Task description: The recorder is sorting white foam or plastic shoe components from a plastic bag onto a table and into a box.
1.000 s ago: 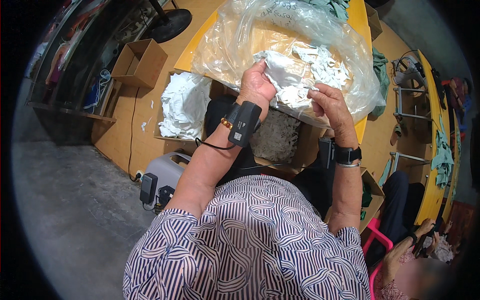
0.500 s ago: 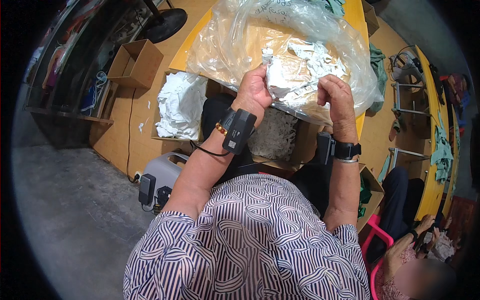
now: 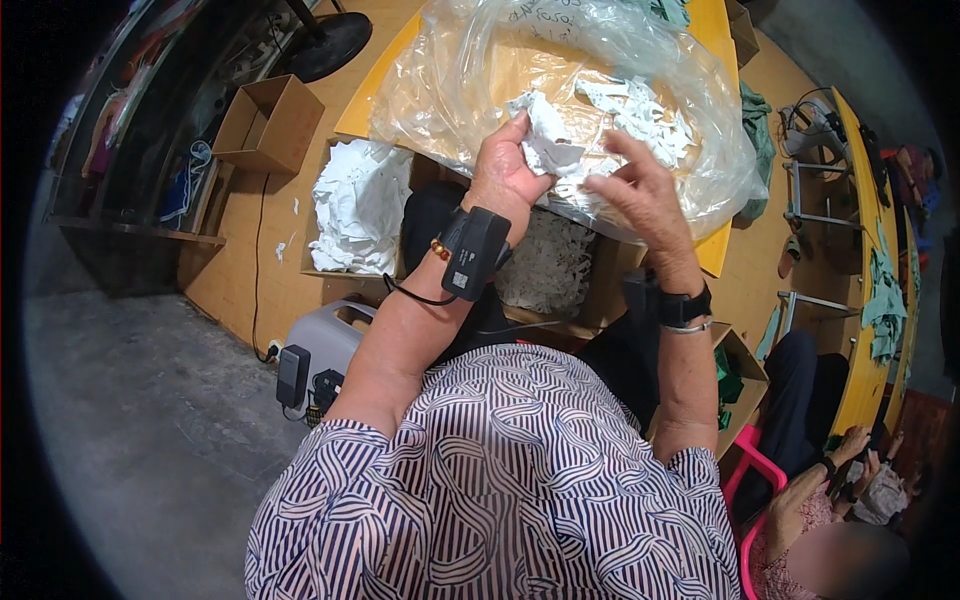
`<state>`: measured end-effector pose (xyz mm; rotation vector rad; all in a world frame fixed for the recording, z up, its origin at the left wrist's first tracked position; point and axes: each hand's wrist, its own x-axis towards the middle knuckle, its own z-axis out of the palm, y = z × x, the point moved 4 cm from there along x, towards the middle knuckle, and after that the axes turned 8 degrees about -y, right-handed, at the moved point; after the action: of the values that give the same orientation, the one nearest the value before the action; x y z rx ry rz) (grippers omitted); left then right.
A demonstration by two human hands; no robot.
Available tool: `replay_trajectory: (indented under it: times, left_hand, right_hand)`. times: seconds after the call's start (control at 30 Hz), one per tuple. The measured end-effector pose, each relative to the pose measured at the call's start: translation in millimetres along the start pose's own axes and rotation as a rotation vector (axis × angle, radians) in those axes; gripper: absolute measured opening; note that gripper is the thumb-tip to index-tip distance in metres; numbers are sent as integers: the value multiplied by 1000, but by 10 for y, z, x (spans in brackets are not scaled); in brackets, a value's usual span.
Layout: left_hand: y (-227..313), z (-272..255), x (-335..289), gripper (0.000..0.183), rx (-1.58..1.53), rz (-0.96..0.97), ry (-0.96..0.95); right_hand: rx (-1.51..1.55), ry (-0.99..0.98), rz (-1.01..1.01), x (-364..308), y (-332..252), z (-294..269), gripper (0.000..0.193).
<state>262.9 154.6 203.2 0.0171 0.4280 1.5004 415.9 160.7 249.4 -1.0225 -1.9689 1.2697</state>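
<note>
My left hand (image 3: 508, 180) is closed on a crumpled white piece (image 3: 547, 140), thin like paper or cloth, with the thumb along its edge. To its right, my right hand (image 3: 645, 195) has its fingers apart and bent, with nothing seen in them. Beneath both hands lies a large clear plastic bag (image 3: 430, 90), spread over a yellow table (image 3: 392, 52). More white cut pieces (image 3: 640, 108) with ragged, notched edges lie on the plastic beyond my right hand.
A cardboard box heaped with white pieces (image 3: 357, 205) stands at left. Small pale scraps (image 3: 548, 262) fill a container below the table edge. Farther left is an open cardboard box (image 3: 268, 125). A grey machine (image 3: 330, 335) sits near my left elbow. A co-worker (image 3: 800, 510) sits at lower right.
My right hand has moved a little left and its fingers have spread from a closed pinch. The white piece in my left hand has turned and folded over.
</note>
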Motion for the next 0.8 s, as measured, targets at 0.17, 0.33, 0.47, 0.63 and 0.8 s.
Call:
replay_trajectory:
  times: [0.17, 0.33, 0.47, 0.63, 0.8]
  left_hand:
    - [-69, 59, 54, 29, -54, 67, 76]
    - [138, -6, 25, 19, -54, -22, 9]
    - [94, 65, -24, 19, -101, -89, -92]
    - [125, 199, -290, 26, -226, -238, -384]
    - [430, 684, -521, 21, -68, 26, -528]
  right_hand:
    - [402, -253, 244, -20, 45, 312, 33]
    - [-256, -55, -92, 16, 197, -26, 20]
    - [-862, 192, -97, 63, -6, -313, 21]
    - [-1178, 179, -105, 155, 125, -223, 11]
    - [-1174, 312, -97, 137, 157, -575, 3]
